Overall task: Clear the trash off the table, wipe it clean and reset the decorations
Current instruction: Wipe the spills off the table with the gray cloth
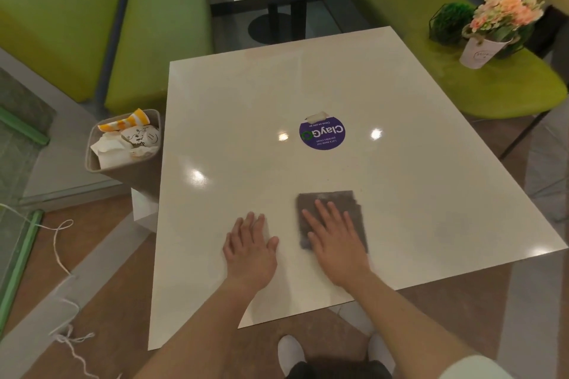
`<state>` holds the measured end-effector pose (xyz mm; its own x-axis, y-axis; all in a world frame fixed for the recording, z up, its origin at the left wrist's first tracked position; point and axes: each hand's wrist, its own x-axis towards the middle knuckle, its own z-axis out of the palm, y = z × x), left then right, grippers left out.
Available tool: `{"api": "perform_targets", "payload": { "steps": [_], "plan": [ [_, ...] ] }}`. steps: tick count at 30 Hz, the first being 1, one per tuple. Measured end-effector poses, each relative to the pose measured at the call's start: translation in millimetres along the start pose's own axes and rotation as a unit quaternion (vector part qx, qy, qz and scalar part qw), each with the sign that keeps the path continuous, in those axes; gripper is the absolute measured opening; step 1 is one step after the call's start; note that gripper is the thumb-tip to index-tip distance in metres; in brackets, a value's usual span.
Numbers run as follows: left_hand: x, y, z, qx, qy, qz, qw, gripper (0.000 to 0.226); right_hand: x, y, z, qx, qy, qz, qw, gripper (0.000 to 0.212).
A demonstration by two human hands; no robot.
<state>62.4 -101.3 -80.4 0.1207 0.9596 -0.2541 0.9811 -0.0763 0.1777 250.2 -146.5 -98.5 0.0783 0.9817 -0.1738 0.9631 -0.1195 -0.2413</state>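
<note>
On the near half of the counter (308,86), the right hand (334,241) lies flat, fingers spread, pressing down on a folded grey cloth (345,203); its grip is open, palm on the cloth rather than closed around it. The left hand (251,243) rests just beside it, also flat and open, with nothing in it, apparently bracing on the bare surface.

The trash part looks done: the counter carries no litter, and the bin (92,160) standing at its left edge is full of crumpled paper and a striped cup. Wiping seems to be the step in hand, with the cloth still close to the near edge, so the far half and the area around the round purple sticker (322,132) probably remain to be covered. The decorations are not yet back: a pot of pink flowers (505,14) and a small green ball plant (452,20) sit on the green seat (492,89) to the right, well apart from the cloth.

The cloth is thin, dark grey-brown, folded to a rough rectangle, its edges slightly blurred.
</note>
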Motion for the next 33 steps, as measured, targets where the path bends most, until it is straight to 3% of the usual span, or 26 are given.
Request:
{"api": "perform_targets", "payload": {
  "steps": [5, 9, 11, 16, 20, 27, 30, 33],
  "plan": [
    [3, 4, -5, -0.004, -0.028, -0.023, 0.999, 0.059, 2, 77, -25, 0.005, 0.02, 0.126, 0.992, 0.06],
    [2, 9, -9, -0.019, -0.028, -0.04, 0.999, 0.059, 17, 74, -27, 0.007, 0.027, 0.207, 0.978, 0.054],
    [2, 11, -10, -0.022, -0.032, -0.049, 0.998, 0.058, 24, 48, -21, 0.002, 0.031, 0.191, 0.981, 0.055],
    [16, 25, -20, -0.017, -0.029, -0.079, 0.996, 0.056, 34, -18, -7, 0.012, 0.0, 0.031, 0.999, 0.062],
    [33, 34, -26, 0.059, 0.023, -0.096, 0.993, 0.054, 41, -7, -9, 0.013, -0.02, -0.034, 0.999, 0.06],
    [73, 31, -30, -0.019, 0.092, -0.05, 0.994, 0.048, 69, 88, -39, 0.0, 0.007, 0.086, 0.996, 0.066],
    [95, 24, -31, -0.032, 0.066, -0.043, 0.996, 0.057, 85, 79, -38, 0.009, 0.022, 0.134, 0.991, 0.068],
    [113, 23, -30, -0.034, 0.046, -0.049, 0.997, 0.06, 92, 34, -27, 0.005, 0.032, 0.073, 0.997, 0.061]
  ]
}}
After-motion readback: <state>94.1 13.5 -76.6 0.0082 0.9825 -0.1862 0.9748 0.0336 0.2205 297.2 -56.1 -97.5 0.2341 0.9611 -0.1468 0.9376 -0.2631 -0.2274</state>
